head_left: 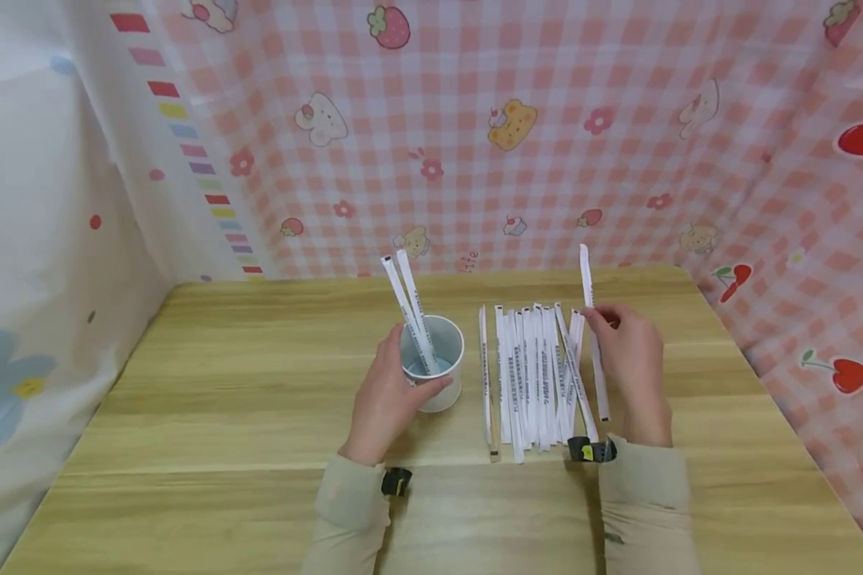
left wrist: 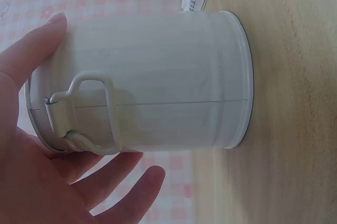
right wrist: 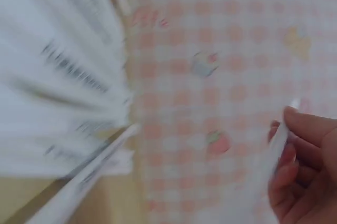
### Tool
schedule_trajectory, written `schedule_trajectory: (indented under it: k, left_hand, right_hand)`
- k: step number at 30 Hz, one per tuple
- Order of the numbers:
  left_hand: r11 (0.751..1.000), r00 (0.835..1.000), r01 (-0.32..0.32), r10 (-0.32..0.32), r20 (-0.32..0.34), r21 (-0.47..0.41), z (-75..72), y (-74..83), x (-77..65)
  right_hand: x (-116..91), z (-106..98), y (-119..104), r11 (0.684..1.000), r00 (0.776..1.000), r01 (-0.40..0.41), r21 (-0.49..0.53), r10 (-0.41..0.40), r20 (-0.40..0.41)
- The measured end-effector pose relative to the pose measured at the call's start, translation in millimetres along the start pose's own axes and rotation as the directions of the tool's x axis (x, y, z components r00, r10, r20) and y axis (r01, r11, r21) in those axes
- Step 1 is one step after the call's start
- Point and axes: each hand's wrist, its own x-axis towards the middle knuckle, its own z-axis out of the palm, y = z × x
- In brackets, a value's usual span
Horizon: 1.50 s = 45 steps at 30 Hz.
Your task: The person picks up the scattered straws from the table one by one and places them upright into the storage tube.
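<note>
From where I stood, the white wrapped straw [head_left: 600, 375] was just right of the laid-out straws [head_left: 528, 375], nearly upright in the head view; I couldn't tell whether its lower tip touched the counter [head_left: 223, 415]. The right hand [head_left: 631, 355] pinched it around the middle between thumb and fingers. That grip seemed right to me: light enough to spare the wrapper, though a pinch nearer the top would probably have given better aim. The step looked like bringing this one clear of its fellows, best done by lifting straight up, since a slanting straw [head_left: 576, 371] crossed the row's right end and could easily have been dragged. To the left of the row, the pale cup [head_left: 442, 395] stood upright, with two straws [head_left: 406, 311] leaning in it toward the left. The left hand [head_left: 388, 395] grasped it near the rim, beside the wire handle [left wrist: 111, 113], and I thought that hold worth keeping firm, because a knock might tip something so light. A pink checked cloth [head_left: 460, 184] hung behind everything.
</note>
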Motion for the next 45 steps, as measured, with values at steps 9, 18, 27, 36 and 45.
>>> schedule_trajectory:
  k: [9, 18, 27, 36, 45]
  left_hand:
    - [1.000, 1.000, -0.024, 0.023, -0.005, -0.013, -0.5, -0.1, -1.3]
    - [0.999, 0.999, -0.046, 0.046, -0.019, -0.008, -0.1, -0.9, -0.3]
    - [0.998, 0.998, -0.065, 0.065, -0.028, -0.001, -0.2, -2.3, 0.2]
    - [0.997, 0.997, -0.074, 0.074, -0.021, -0.009, -1.5, -2.0, -0.3]
    - [0.997, 0.997, -0.078, 0.078, -0.018, -0.017, -2.8, -0.1, -1.1]
  right_hand:
    - [-20.1, -9.8, -54.3, 0.943, 0.918, 0.291, 0.160, -0.228, -0.325]
    - [-45.2, -6.8, -99.3, 0.757, 0.782, 0.568, 0.324, -0.373, -0.499]
    - [-57.8, 30.8, -117.3, 0.648, 0.718, 0.687, 0.329, -0.536, -0.444]
    - [-57.5, 68.0, -112.1, 0.719, 0.760, 0.647, 0.252, -0.588, -0.276]
    - [-56.7, 87.8, -108.5, 0.770, 0.787, 0.617, 0.162, -0.596, -0.161]
